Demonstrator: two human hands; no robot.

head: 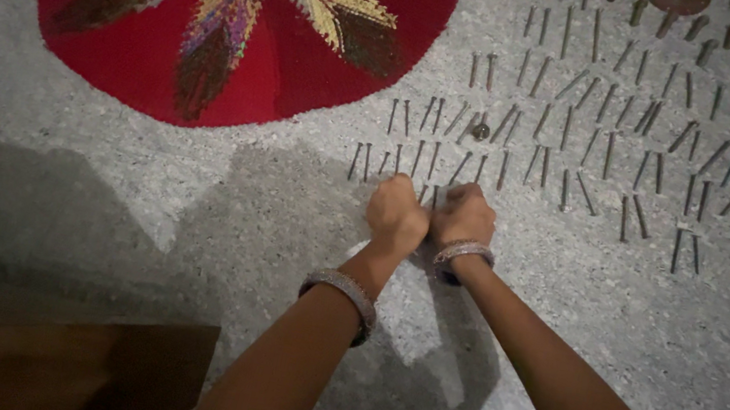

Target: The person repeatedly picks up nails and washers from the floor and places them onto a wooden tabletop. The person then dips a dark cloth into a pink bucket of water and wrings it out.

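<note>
Position: one camera on the person's head, above the floor (88, 186).
Direction: it looks steeply down and forward.
Nearness: arms close, nails (599, 126) farther.

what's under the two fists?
Grey speckled floor shows around the left hand and right hand. One nail pokes out between them. Anything beneath the curled fingers is covered.

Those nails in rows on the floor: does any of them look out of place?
Mostly tidy upright rows of nails, but several lean askew, and one small round piece sits among them. The left hand and right hand are at the nearest row.
</note>
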